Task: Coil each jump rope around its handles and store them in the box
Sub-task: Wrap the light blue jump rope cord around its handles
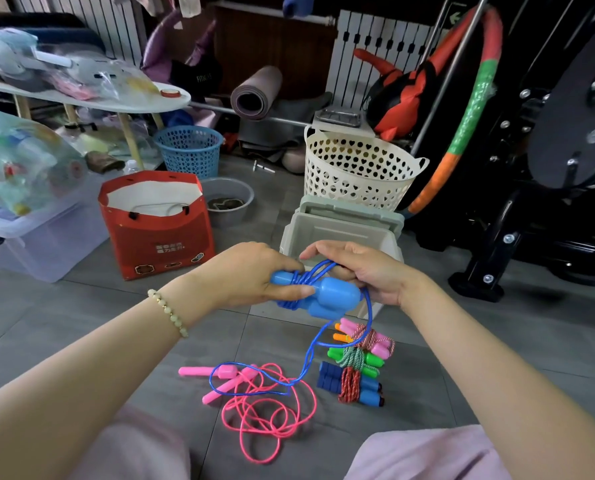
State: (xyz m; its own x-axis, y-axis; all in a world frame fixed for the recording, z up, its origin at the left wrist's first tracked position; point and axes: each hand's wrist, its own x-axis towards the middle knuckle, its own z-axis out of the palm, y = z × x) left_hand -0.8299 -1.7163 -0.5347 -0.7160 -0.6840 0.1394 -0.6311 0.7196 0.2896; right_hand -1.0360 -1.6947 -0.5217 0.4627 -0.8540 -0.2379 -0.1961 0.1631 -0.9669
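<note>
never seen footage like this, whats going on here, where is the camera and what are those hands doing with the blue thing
No machine here: one camera sits on a person's head and looks down at their own two hands. The left hand, with the bead bracelet, grips the two blue handles of a jump rope, held side by side. The right hand holds loops of the blue rope, which is partly wound round the handles; the rest hangs down to the floor. On the floor lie a loose pink rope and three ropes already wound round their handles. Behind the hands stands a grey box.
</note>
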